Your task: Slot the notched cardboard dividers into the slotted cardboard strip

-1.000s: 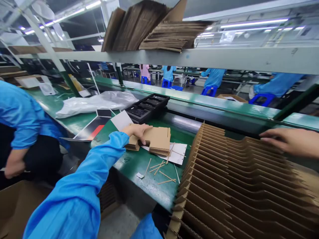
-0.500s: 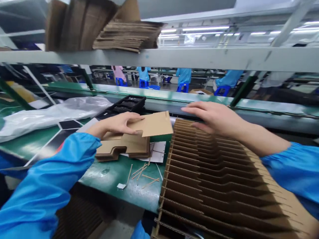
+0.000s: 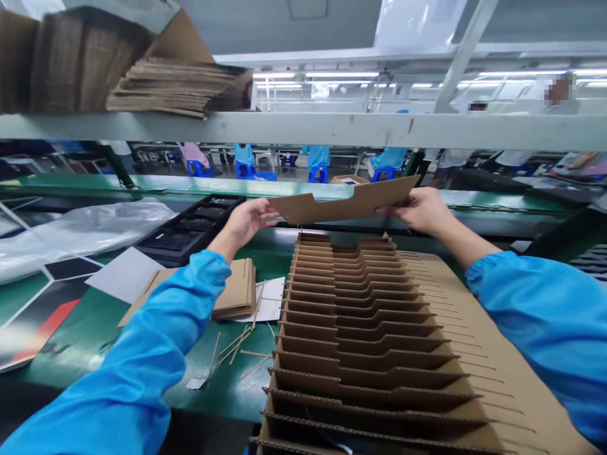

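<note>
A notched cardboard divider (image 3: 346,205) is stretched between my two hands, above the far end of a slotted cardboard partition (image 3: 365,328). My left hand (image 3: 251,221) pinches its left end, and my right hand (image 3: 422,212) grips its right end, fingers partly hidden behind the board. Many upright dividers stand in rows across the partition. On its right side lies a flat cardboard sheet with cut slits (image 3: 474,316). Left of the partition, a stack of cut cardboard dividers (image 3: 237,287) rests on the green table, partly covered by my left sleeve.
Thin cardboard strips (image 3: 234,344) lie on the green table (image 3: 227,392). Further left are a black tray (image 3: 190,230), clear plastic wrap (image 3: 95,234) and a printed box (image 3: 52,309). Stacked cardboard (image 3: 165,82) sits on the shelf above. Several people in blue work beyond.
My left hand has carried the divider from the stack over to the partition's far end. My right hand has taken hold of its other end. The view has turned right.
</note>
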Demonstrator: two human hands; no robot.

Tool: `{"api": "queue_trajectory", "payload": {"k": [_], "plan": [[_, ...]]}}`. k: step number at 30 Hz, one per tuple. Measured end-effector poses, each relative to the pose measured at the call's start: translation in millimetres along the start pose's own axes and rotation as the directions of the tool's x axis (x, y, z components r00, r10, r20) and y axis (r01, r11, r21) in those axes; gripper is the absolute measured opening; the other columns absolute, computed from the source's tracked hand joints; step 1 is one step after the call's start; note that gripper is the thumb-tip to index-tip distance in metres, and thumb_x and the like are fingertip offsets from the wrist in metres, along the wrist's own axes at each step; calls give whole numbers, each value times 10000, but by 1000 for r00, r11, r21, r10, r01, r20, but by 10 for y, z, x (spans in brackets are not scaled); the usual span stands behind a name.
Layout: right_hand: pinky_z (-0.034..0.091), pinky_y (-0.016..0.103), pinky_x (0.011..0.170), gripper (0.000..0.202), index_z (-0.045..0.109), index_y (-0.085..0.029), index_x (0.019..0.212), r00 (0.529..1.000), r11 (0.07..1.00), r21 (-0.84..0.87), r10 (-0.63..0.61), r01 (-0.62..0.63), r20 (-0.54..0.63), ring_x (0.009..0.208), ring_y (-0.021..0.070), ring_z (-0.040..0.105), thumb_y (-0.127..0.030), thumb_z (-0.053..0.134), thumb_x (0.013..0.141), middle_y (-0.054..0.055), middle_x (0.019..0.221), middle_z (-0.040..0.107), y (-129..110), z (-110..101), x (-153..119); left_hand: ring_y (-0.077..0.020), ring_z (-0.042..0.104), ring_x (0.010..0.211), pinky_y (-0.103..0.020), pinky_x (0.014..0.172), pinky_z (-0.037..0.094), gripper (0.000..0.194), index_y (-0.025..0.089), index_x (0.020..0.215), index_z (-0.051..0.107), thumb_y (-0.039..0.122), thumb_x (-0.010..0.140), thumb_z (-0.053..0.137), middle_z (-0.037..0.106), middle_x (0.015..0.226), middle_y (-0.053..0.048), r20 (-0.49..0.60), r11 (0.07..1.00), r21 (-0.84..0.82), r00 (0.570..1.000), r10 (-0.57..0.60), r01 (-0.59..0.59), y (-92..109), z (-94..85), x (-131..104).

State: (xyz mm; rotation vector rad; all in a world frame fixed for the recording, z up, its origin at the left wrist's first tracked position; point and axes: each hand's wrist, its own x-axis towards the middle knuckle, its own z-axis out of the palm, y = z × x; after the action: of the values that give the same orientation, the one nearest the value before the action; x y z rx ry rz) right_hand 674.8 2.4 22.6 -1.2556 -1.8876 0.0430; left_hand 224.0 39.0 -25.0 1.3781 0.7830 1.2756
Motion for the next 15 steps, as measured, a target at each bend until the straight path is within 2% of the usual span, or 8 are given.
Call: {"api": "queue_trajectory", "payload": {"k": [3,6,11,15], "plan": [[577,353,659,487,805,-162,864,987,985,-79,158,-155,30,747,263,707,-602,936,703,32,763,749,197,44,10,-294,786,1027,-483,1014,627,317,154,942,755,210,629,772,823,968,-79,-49,993,86,995,89,-84,-353,281,127],[580,375,710,411,758,-162,850,966,945,-223,255,-238,50,772,271,712,-526,923,753,51,781,748,279,86,25,-247,766,914,-431,946,640,264,159,904,734,196,647,778,796,888,-48,-106,983,123,983,148,-134,-527,477,260],[593,437,796,402,714,-155,896,954,902,-332,299,-275,22,839,312,722,-489,915,796,122,907,768,430,52,39,-197,737,816,-376,861,650,208,154,879,735,183,689,815,771,856,-33,-108,976,175,982,153,-133,-583,536,445],[600,429,862,345,718,-153,1084,951,879,-403,303,-255,57,934,325,739,-327,871,829,128,1002,788,542,47,3,-183,713,720,-376,822,649,167,154,787,713,167,686,845,737,750,-23,-101,969,231,989,109,-83,-682,549,526]]}}
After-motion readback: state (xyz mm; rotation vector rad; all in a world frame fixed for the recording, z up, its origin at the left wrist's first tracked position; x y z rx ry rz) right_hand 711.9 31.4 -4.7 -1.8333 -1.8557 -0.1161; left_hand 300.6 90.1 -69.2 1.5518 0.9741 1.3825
